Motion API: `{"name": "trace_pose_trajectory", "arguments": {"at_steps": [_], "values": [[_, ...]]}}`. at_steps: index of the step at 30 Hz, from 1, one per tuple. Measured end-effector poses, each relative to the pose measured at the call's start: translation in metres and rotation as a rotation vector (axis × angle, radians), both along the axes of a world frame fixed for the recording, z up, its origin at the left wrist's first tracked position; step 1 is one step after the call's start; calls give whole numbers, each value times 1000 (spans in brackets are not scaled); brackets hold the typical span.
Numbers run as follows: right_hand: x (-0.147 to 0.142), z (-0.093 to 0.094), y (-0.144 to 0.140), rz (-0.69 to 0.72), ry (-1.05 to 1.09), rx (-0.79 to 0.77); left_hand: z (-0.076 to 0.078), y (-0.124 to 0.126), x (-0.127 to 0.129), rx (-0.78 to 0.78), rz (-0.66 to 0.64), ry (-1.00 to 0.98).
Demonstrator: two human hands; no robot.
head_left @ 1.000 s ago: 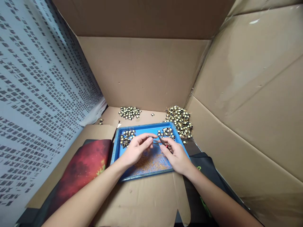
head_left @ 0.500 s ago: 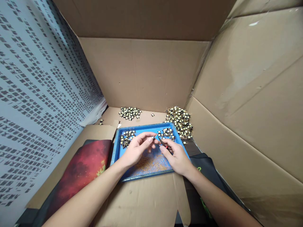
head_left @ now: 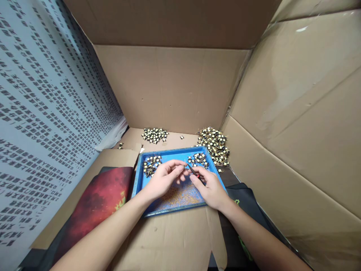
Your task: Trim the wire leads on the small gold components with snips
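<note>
Over a blue tray (head_left: 175, 207), my left hand (head_left: 168, 176) pinches a small wire-legged coil part (head_left: 184, 166) between thumb and fingertips. A thin copper-coloured wire stands up from it; the fingers hide most of its body. My right hand (head_left: 208, 185) is closed around small cutters (head_left: 193, 170) with dark jaws and red on the handles. Their tips point up and left, close beside the coil part; whether they touch it I cannot tell. In the tray, similar black-and-yellow coil parts form a left group (head_left: 151, 165) and a right group (head_left: 199, 159). Copper-coloured wire clippings (head_left: 180, 195) litter its floor.
Behind the tray lie a smaller pile of coil parts (head_left: 154, 135) and, at right, a bigger pile with long wires (head_left: 214, 145). Cardboard walls (head_left: 175, 86) stand at the back and right. A red patterned mat (head_left: 104, 195) lies left, a black mat (head_left: 245, 195) right.
The coil part has turned in my left fingers, so its wire now points upward. The cutter tips have shifted slightly left. Both arms stay nearly in place.
</note>
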State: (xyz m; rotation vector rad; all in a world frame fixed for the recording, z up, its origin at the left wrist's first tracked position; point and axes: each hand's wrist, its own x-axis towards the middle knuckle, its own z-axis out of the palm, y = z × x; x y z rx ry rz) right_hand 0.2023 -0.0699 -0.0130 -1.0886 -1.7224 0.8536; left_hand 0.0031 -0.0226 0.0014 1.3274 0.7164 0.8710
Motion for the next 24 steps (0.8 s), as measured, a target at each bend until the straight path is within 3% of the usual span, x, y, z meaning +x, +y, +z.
{"name": "trace_pose_trajectory", "arguments": {"at_steps": [7, 24], "values": [[-1, 2, -1, 34, 1, 9, 2, -6, 1, 107, -37, 121], [-2, 1, -4, 12, -13, 27, 5, -6, 0, 401, 59, 385]]}}
